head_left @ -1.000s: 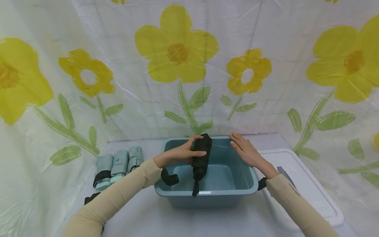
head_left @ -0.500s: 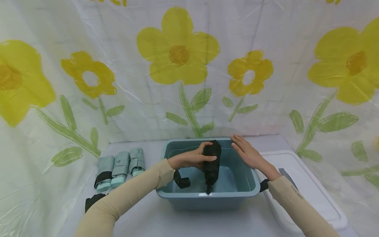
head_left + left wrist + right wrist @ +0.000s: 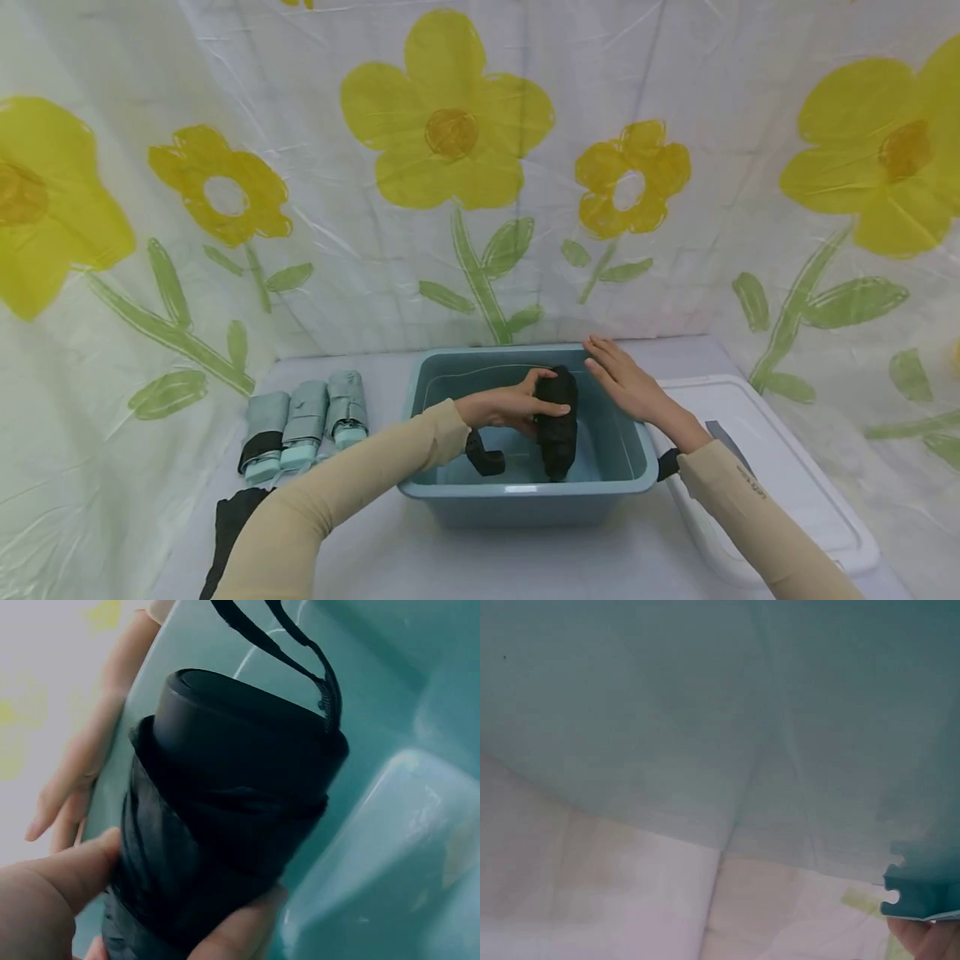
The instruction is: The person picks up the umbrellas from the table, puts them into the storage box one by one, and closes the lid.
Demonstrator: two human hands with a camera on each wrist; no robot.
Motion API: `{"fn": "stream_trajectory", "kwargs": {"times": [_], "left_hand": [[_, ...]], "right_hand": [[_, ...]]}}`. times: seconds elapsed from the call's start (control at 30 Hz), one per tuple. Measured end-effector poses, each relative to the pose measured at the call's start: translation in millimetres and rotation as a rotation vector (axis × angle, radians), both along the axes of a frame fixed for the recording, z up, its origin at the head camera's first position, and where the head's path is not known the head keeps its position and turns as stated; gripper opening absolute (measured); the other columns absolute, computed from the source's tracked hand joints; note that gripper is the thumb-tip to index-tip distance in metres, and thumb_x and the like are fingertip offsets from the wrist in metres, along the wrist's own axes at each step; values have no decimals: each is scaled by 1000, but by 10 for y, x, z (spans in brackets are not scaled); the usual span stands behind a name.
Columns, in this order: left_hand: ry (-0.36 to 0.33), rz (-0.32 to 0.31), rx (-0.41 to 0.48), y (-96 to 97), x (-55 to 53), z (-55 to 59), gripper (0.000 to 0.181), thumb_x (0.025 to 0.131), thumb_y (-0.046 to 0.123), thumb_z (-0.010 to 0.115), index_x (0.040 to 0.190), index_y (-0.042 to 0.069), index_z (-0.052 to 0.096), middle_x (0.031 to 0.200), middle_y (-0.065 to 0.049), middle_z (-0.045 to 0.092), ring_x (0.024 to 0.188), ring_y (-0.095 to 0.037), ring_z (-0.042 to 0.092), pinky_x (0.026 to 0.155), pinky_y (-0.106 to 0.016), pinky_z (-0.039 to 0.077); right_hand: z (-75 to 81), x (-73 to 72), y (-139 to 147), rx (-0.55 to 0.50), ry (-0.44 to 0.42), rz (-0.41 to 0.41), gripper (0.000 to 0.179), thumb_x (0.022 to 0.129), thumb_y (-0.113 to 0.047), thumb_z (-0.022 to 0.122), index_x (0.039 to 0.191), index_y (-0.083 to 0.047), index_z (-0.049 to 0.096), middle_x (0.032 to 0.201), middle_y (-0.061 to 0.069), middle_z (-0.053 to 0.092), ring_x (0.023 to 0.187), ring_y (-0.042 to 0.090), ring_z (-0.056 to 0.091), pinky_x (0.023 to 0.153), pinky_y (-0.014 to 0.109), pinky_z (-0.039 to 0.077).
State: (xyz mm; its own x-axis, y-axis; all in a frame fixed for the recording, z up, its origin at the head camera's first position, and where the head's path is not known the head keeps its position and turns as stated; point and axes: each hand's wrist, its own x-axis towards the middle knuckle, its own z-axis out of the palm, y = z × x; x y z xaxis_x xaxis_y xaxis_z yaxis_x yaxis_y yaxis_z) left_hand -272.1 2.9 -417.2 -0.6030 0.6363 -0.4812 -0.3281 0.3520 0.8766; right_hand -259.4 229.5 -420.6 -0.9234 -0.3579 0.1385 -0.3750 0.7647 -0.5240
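A folded black umbrella (image 3: 557,429) is gripped in my left hand (image 3: 513,406), thumb on one side and fingers on the other. Its lower part hangs inside the blue-grey plastic bin (image 3: 525,490). In the left wrist view the umbrella's flat-ended handle (image 3: 240,712) carries a looped wrist strap (image 3: 330,697). Whether it touches the bin's floor I cannot tell. My right hand (image 3: 626,383) rests on the bin's right rim near the far corner, fingers straight. The bin wall (image 3: 705,735) takes up most of the right wrist view.
Three folded light-blue umbrellas (image 3: 303,425) lie side by side on the table left of the bin. A black fabric thing (image 3: 231,525), partly behind my left sleeve, lies nearer. To the right is a white lid (image 3: 780,492) with a grey handle. A flowered curtain hangs behind.
My left hand has carried the black umbrella to the right and lower into the bin. More of the black fabric thing shows at the left. My right hand has stayed on the rim.
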Motion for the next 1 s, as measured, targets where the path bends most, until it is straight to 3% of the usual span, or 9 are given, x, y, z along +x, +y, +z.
{"fn": "stream_trajectory", "kwargs": {"times": [0.27,0.57,0.73,1.0], "left_hand": [[55,24,-16,200,19,-101,61,89,24,62,137,25,24,138,-21,25,101,-37,56,79,-56,49],[106,24,-47,414,48,-342,62,85,24,67,133,23,28,136,-19,25,87,-31,59,65,-43,55],[126,52,-38,491,57,-467,62,85,22,67,132,21,26,139,-21,20,90,-32,57,64,-42,55],[139,95,-74,542,117,-644,62,83,13,69,129,17,27,131,-20,27,87,-34,57,67,-47,54]], "right_hand": [[17,5,15,13,4,2,57,101,-43,27,146,-8,26,153,15,18,140,39,7,106,61,14],[8,18,30,9,8,5,56,101,-41,28,146,-7,28,153,15,18,140,40,6,107,61,11],[16,1,29,4,10,-3,56,101,-41,27,146,-7,28,153,14,18,141,39,6,108,61,10],[-3,4,9,-8,6,-2,56,102,-41,27,146,-8,27,153,14,19,141,37,5,108,59,10]]}}
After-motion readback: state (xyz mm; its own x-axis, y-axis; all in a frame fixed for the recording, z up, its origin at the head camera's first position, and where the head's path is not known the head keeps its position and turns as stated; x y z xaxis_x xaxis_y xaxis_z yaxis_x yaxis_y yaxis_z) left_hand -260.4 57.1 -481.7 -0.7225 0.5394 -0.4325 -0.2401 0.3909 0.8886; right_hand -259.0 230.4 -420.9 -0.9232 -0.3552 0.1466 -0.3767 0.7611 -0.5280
